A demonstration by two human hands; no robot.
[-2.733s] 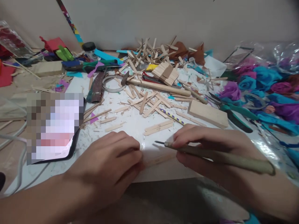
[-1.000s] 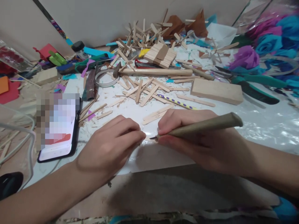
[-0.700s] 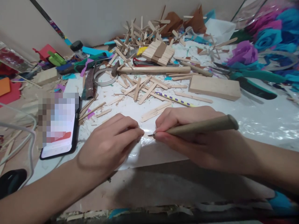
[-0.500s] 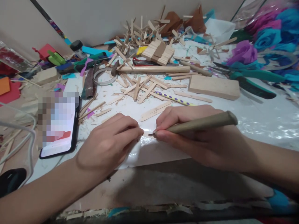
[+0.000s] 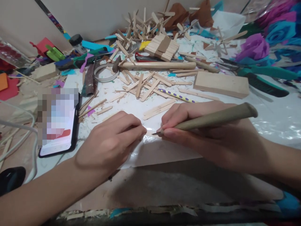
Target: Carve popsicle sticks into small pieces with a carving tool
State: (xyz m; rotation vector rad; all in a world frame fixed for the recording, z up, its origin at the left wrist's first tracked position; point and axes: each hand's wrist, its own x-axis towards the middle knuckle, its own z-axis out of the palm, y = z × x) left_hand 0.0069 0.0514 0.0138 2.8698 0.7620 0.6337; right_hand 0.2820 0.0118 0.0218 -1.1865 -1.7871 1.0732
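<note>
My left hand (image 5: pixel 113 138) is closed in a pinch on one end of a wooden craft stick (image 5: pixel 149 133), holding it down on the white sheet. Only a short length of the stick shows between my hands. My right hand (image 5: pixel 211 135) grips a carving knife (image 5: pixel 216 118) with a thick olive-brown handle, held like a pen. Its dark pointed tip meets the stick just right of my left fingertips. Beyond my hands lie two craft sticks (image 5: pixel 158 108) with small marks on them.
A phone (image 5: pixel 76 131) lies to the left, near white cables (image 5: pixel 34 150). Behind are a hammer (image 5: pixel 157 65), a wooden block (image 5: pixel 221 84), a spotted pencil (image 5: pixel 176 95), green-handled pliers (image 5: pixel 263 82), a bundle of sticks (image 5: pixel 162 47) and paper flowers (image 5: pixel 252 47).
The knife tip has shifted slightly right along the stick, and its handle end has risen a little. My left hand keeps its pinch. The view has moved slightly.
</note>
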